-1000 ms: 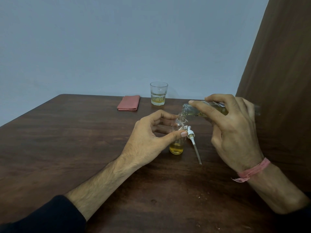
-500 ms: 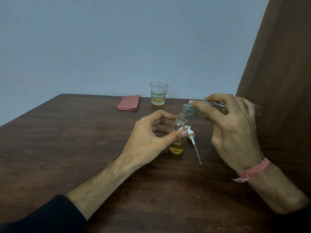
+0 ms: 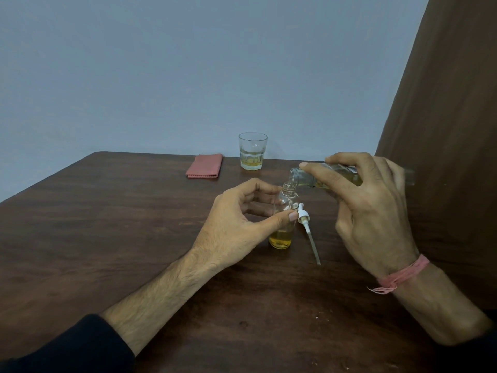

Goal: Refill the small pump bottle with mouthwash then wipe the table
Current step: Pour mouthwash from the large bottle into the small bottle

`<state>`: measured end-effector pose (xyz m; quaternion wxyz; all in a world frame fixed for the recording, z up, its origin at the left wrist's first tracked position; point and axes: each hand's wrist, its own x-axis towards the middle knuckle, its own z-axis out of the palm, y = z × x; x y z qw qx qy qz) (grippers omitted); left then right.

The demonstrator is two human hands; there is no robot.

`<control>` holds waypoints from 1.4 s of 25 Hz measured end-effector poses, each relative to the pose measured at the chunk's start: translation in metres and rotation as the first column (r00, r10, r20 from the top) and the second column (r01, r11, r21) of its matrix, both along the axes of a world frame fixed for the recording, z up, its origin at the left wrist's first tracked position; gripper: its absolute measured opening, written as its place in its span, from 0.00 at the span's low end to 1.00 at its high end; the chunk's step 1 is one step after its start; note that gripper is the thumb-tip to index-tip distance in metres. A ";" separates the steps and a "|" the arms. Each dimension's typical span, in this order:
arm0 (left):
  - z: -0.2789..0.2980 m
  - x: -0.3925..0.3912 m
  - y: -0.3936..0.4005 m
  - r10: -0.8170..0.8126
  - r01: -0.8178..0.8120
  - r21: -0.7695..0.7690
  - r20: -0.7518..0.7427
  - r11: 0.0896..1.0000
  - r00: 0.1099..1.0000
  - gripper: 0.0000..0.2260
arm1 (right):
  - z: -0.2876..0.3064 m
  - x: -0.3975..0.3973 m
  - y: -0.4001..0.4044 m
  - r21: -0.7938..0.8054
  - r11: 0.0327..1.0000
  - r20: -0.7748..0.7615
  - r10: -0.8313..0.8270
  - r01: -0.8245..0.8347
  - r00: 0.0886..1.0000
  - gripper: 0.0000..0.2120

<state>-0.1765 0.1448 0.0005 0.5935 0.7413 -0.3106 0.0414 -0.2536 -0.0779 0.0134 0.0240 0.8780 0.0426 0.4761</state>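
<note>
- Table (image 3: 113, 238): I see the left hand (image 3: 236, 224) pinching the small bottle (image 3: 282, 235), upright, yellow liquid low inside.
- Pump (image 3: 306, 224) lies just right of it.
- Right hand (image 3: 371, 211) grips the mouthwash bottle (image 3: 306, 179), tipped, mouth over the small bottle's neck.
- Far edge: folded cloth (image 3: 205, 166), glass (image 3: 252, 152) beside it.

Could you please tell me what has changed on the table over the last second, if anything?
Nothing visibly changed. The right hand still tips the mouthwash bottle over the small pump bottle, which the left hand still steadies.
</note>
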 end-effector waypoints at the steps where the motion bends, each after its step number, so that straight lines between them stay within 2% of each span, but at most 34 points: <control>1: 0.000 0.000 0.000 -0.001 0.001 -0.003 -0.001 1.000 1.000 0.16 | 0.000 0.000 0.000 0.001 1.000 0.000 -0.001 0.001 1.000 0.44; 16: -0.008 0.005 0.001 -0.022 0.022 0.026 -0.025 0.999 0.999 0.22 | 0.000 -0.001 0.001 0.008 1.000 0.016 -0.004 0.003 1.000 0.44; 35: -0.007 0.005 0.001 -0.015 0.017 0.050 -0.043 0.999 0.999 0.18 | 0.000 -0.002 0.001 0.016 1.000 0.010 0.006 -0.006 1.000 0.43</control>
